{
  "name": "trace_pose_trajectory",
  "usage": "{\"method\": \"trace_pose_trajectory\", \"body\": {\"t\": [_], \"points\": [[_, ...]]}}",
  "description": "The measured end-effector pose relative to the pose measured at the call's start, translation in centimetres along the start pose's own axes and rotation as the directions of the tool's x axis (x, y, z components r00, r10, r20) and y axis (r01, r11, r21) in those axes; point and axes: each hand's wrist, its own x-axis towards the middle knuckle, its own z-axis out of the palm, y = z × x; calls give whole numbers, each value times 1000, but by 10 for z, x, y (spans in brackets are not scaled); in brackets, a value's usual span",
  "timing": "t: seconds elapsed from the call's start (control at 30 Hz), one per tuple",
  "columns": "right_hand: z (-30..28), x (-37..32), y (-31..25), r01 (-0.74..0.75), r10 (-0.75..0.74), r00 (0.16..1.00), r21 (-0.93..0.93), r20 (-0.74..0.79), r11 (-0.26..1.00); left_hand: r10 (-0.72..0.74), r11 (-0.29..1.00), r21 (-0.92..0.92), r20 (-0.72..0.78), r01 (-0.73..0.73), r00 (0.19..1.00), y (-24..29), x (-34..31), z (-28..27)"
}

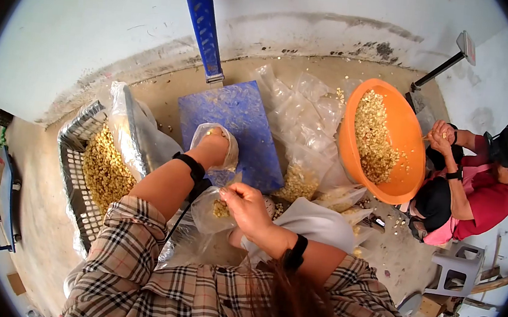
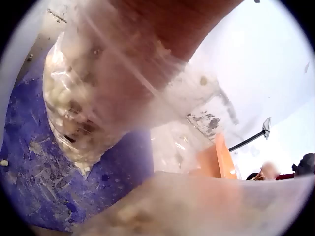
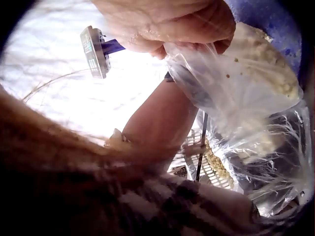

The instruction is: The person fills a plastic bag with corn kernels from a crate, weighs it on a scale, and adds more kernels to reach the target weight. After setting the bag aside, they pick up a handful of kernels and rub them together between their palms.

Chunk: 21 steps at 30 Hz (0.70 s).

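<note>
In the head view the left hand (image 1: pixel 211 148) reaches into a clear bag (image 1: pixel 231 156) above the blue scale platform (image 1: pixel 233 120). Pale yellow pieces fill the lower part of this bag (image 2: pixel 74 113) in the left wrist view, and the left fingers are hidden in it. The right hand (image 1: pixel 249 210) pinches the rim of clear plastic (image 1: pixel 203 211) with a few yellow pieces low in it. Seen from the right wrist, its fingers are curled over the gathered plastic (image 3: pixel 197 78). Whether the two stretches of plastic join, I cannot tell.
A lined crate (image 1: pixel 77 181) of yellow pieces stands at the left. Filled clear bags (image 1: pixel 300 181) lie right of the platform. Beyond them is an orange basin (image 1: pixel 408 173) of pieces, beside a seated person (image 1: pixel 488 199) in red. A grey stool (image 1: pixel 457 270) stands lower right.
</note>
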Motion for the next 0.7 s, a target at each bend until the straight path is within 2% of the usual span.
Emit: {"method": "trace_pose_trajectory", "body": {"t": [0.13, 0.23, 0.27, 0.37, 0.5, 0.53, 0.67, 0.7], "points": [[1, 5, -1, 33, -32, 999, 33, -26, 999, 109, 993, 46, 4, -109, 994, -5, 4, -2], [2, 4, -1, 80, -76, 993, 31, -91, 996, -20, 984, -177, -270, -30, 963, -7, -23, -21], [2, 4, -2, 76, -72, 992, 28, -106, 997, -113, 955, -295, -250, 36, 962, -3, -32, -34], [2, 6, 0, 19, -15, 997, 47, -79, 999, -128, 948, -314, -212, 56, 969, -5, -34, -33], [-1, 8, 5, 1, 5, 995, 59, -102, 998, -166, 948, -307, -262, 80, 951, -8, -33, -27], [0, 9, 4, 24, -20, 993, 36, -118, 999, -237, 942, -289, -200, 174, 951, -7, -32, -30], [-1, 16, 17, 129, -133, 976, -29, -175, 991, -314, 869, -474, -303, 143, 900, -7, -48, -46], [-1, 21, 21, 156, -161, 971, -37, -180, 987, -327, 871, -472, -348, 138, 879, -6, -50, -50]]}}
